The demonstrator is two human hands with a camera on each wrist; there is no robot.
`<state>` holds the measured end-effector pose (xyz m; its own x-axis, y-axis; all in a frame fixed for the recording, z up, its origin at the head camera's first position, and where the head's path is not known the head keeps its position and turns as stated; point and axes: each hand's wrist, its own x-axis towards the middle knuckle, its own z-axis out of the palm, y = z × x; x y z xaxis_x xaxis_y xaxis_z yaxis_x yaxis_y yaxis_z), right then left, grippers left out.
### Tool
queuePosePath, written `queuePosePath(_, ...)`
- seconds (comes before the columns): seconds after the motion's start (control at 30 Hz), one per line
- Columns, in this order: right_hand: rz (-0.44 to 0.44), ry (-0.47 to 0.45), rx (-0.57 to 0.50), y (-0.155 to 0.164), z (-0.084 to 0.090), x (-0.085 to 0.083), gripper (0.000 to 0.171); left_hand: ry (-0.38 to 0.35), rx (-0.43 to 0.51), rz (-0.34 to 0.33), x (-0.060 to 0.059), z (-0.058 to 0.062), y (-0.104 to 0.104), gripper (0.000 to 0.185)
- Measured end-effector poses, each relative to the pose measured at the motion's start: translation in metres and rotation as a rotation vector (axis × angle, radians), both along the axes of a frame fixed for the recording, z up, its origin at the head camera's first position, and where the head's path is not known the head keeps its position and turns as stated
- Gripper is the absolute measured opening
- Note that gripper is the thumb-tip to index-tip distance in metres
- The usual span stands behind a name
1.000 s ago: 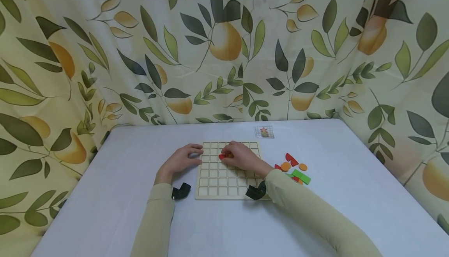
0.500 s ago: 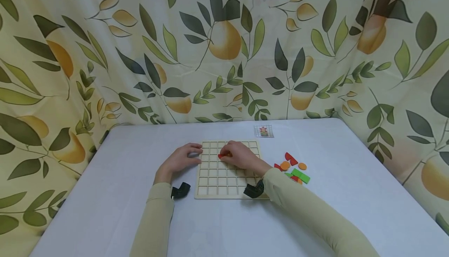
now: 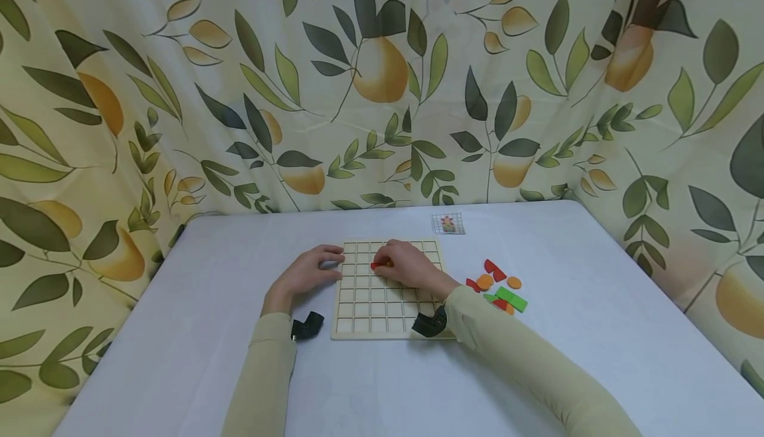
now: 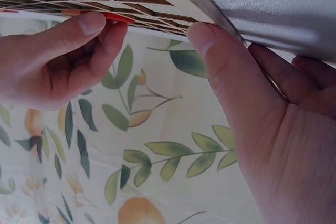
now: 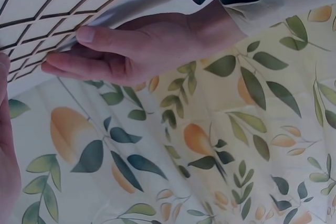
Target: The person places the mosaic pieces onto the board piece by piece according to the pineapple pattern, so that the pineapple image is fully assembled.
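Right hand (image 3: 412, 268), pinching the red piece (image 3: 377, 265) over the wooden grid board (image 3: 382, 311), sits marginally nearer the board's far edge than one second ago; its forearm has drawn slightly inward.

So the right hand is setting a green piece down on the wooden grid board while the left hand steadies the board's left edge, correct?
Not quite: the piece under the right hand is red, not green, as the head view shows. The green pieces lie loose on the table to the right of the board. The rest holds: the right hand is over the wooden grid board, and the left hand rests at its left edge.
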<state>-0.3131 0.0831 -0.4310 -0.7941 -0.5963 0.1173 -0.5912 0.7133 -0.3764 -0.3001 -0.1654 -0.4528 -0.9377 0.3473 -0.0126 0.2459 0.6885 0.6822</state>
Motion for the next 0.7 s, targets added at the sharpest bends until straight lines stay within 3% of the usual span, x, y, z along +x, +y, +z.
queuePosePath(0.7,-0.019,-0.031,-0.007,-0.0003,-0.0007,-0.0026,0.016,-0.015,0.018,0.016,0.0011,0.0010,0.0013,0.041)
